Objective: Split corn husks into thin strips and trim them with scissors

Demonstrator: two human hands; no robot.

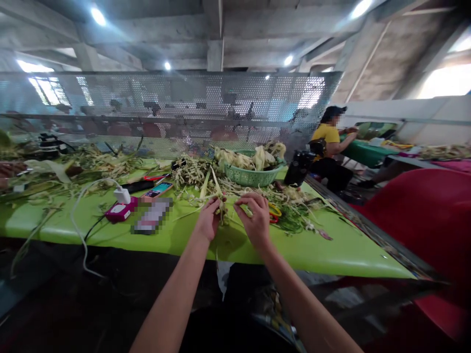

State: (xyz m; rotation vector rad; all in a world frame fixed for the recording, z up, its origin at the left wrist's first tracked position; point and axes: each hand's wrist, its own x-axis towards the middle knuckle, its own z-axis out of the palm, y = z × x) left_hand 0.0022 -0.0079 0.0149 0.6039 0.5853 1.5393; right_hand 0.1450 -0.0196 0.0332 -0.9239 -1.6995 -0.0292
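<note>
Over the front of the green-covered table, my left hand is closed on a small bunch of pale plant strips, with leafy ends hanging below the fingers and long pale stalks rising behind. Just to its right is my right hand, its thumb and fingertips brought together in a pinch. Whatever lies between those fingertips is too small to make out. Beside my right hand lie scissors with yellow and red handles, partly hidden by it, next to a heap of green stringy scraps.
Behind my hands stands a green plastic basket of dried husks, with a black bottle to its right. Leftward lie two phones, a purple power socket and a white cable. A mesh screen backs the table. A person in yellow sits at right.
</note>
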